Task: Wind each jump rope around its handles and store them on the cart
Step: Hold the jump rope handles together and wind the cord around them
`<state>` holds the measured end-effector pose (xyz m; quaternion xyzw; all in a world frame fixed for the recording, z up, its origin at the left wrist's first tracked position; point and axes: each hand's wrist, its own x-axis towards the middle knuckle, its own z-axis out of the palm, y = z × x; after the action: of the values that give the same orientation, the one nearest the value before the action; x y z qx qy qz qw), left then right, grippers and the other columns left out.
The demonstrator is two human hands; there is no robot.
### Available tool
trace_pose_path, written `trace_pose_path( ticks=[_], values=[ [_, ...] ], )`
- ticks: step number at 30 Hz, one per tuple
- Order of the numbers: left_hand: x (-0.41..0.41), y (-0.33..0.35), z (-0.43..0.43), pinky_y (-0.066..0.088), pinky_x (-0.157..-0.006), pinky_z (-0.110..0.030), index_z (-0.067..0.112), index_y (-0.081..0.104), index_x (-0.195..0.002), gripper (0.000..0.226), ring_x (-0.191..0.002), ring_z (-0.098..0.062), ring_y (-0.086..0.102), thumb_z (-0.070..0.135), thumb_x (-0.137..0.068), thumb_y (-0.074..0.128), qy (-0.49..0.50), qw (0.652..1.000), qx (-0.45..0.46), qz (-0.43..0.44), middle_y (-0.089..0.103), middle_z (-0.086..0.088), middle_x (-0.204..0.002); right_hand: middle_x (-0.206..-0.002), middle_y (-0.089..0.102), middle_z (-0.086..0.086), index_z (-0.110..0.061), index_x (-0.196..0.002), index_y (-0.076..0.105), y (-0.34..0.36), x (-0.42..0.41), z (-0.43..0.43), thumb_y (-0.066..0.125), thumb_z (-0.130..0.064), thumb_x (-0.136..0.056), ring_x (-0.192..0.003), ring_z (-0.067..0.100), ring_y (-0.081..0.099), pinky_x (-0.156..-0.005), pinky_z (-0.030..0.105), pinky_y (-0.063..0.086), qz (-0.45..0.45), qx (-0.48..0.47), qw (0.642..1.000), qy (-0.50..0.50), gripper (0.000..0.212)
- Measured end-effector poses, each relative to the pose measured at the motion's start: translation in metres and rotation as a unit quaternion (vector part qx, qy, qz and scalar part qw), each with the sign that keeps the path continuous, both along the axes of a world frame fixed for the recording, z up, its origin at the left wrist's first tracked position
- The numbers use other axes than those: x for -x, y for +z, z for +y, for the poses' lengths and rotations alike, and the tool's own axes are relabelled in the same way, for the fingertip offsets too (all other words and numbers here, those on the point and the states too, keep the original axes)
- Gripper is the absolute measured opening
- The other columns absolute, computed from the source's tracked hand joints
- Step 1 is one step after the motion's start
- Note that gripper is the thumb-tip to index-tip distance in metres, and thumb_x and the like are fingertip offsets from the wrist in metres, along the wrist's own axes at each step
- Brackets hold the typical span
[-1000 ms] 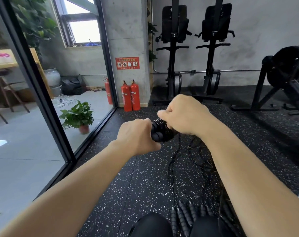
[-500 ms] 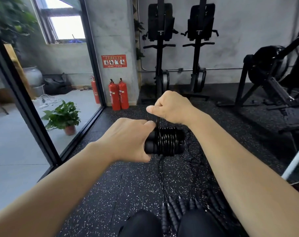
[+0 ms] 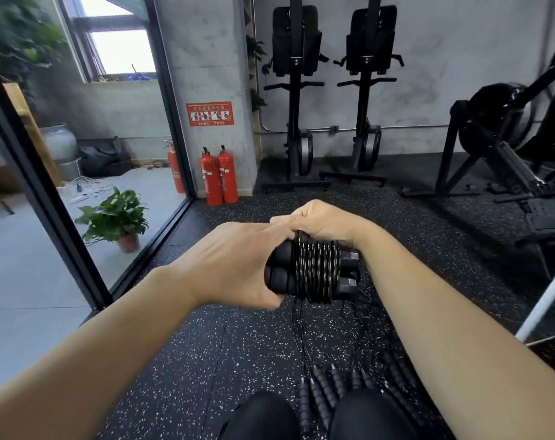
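Two handles (image 3: 277, 277) in left grip (image 3: 235, 265), fingers curled | right grip (image 3: 317, 221) pinching rope (image 3: 317, 271) | red sign (image 3: 210, 113) unreadable

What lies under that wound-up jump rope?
Under the wound jump rope, loose black cords trail down to more handles on the speckled floor. The person's legs cover their near ends.

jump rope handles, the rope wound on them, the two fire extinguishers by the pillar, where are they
handles (image 3: 279, 279): head view, lower handle's foam grip
wound rope (image 3: 317, 271): head view, middle of the coil
fire extinguishers (image 3: 211, 177): head view, left one's red body
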<state>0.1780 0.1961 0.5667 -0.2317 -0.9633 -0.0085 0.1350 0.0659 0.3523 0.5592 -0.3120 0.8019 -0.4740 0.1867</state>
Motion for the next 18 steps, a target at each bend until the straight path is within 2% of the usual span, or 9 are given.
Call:
trace_pose_path(
  ticks=[3,5,8,11,13,14,16,17,18],
  values=[
    [-0.001,-0.001,0.002,0.04,-0.063,-0.022,0.023,0.056,-0.104,0.046,-0.074,-0.01,0.054,0.041,-0.065,0.071,-0.01,1.0,-0.02,0.0,0.056,0.011,-0.081,-0.047,0.054,-0.008,-0.013,-0.063,0.061,-0.008,0.004,0.004,0.057,-0.026,-0.095,-0.038,0.002,0.044,-0.04,0.015,0.036,-0.049,-0.021,0.998,0.033,0.036],
    [-0.002,-0.004,0.004,0.044,-0.067,-0.023,0.023,0.057,-0.106,0.047,-0.076,-0.008,0.055,0.042,-0.064,0.07,-0.019,0.999,-0.046,-0.003,0.058,0.013,-0.081,-0.048,0.057,-0.009,-0.017,-0.061,0.067,-0.012,0.003,0.007,0.052,-0.018,-0.098,-0.039,0.0,0.047,-0.041,0.013,0.037,-0.078,-0.017,0.995,0.059,0.04],
    [-0.002,-0.009,0.005,0.043,-0.067,-0.018,0.026,0.052,-0.112,0.055,-0.075,-0.005,0.057,0.04,-0.064,0.074,-0.009,0.995,-0.1,-0.018,0.059,0.016,-0.08,-0.043,0.05,-0.011,-0.019,-0.05,0.062,-0.018,0.0,0.009,0.049,-0.016,-0.1,-0.037,0.0,0.042,-0.04,0.014,0.035,-0.124,0.024,0.99,0.068,0.051],
    [-0.002,-0.013,0.006,0.044,-0.061,-0.019,0.031,0.038,-0.118,0.068,-0.069,-0.006,0.06,0.033,-0.064,0.078,-0.019,0.985,-0.162,-0.057,0.064,0.011,-0.076,-0.047,0.047,-0.008,-0.016,-0.055,0.054,-0.026,-0.005,0.013,0.055,-0.019,-0.095,-0.04,0.003,0.041,-0.043,0.017,0.033,-0.146,0.026,0.987,0.068,0.041],
    [-0.001,-0.017,0.007,0.042,-0.062,-0.015,0.034,0.041,-0.123,0.07,-0.07,0.001,0.059,0.031,-0.064,0.079,-0.023,0.982,-0.175,-0.068,0.063,0.017,-0.075,-0.053,0.048,-0.002,-0.011,-0.064,0.049,-0.041,-0.01,0.02,0.045,-0.013,-0.099,-0.04,0.007,0.046,-0.046,0.019,0.037,-0.165,0.047,0.985,0.004,0.035],
    [0.0,-0.019,0.007,0.04,-0.064,-0.011,0.034,0.046,-0.124,0.068,-0.073,0.005,0.059,0.031,-0.065,0.079,-0.025,0.98,-0.183,-0.073,0.063,0.022,-0.076,-0.056,0.05,0.0,-0.01,-0.066,0.047,-0.05,-0.013,0.023,0.038,-0.008,-0.101,-0.037,0.007,0.049,-0.045,0.019,0.04,-0.188,0.091,0.976,-0.066,0.036],
    [0.002,-0.022,0.006,0.044,-0.068,-0.012,0.036,0.054,-0.122,0.062,-0.078,0.004,0.061,0.031,-0.065,0.079,-0.021,0.972,-0.215,-0.088,0.066,0.021,-0.081,-0.059,0.056,0.002,-0.01,-0.07,0.046,-0.069,-0.014,0.025,0.031,-0.005,-0.103,-0.036,0.006,0.054,-0.044,0.02,0.045,-0.245,0.218,0.927,-0.184,0.037],
    [0.004,-0.022,0.004,0.048,-0.069,-0.015,0.036,0.056,-0.12,0.06,-0.079,0.0,0.063,0.03,-0.065,0.08,-0.011,0.967,-0.236,-0.094,0.067,0.017,-0.084,-0.053,0.056,0.0,-0.01,-0.069,0.046,-0.071,-0.016,0.023,0.031,-0.005,-0.103,-0.037,0.009,0.053,-0.043,0.023,0.045,-0.26,0.221,0.925,-0.168,0.037],
    [0.007,-0.022,0.002,0.051,-0.069,-0.019,0.036,0.056,-0.119,0.06,-0.079,-0.003,0.064,0.029,-0.065,0.081,0.002,0.962,-0.256,-0.095,0.068,0.013,-0.085,-0.047,0.05,-0.003,-0.011,-0.064,0.044,-0.072,-0.019,0.017,0.032,-0.006,-0.102,-0.038,0.012,0.047,-0.043,0.026,0.04,-0.259,0.181,0.94,-0.13,0.04]
  ],
)
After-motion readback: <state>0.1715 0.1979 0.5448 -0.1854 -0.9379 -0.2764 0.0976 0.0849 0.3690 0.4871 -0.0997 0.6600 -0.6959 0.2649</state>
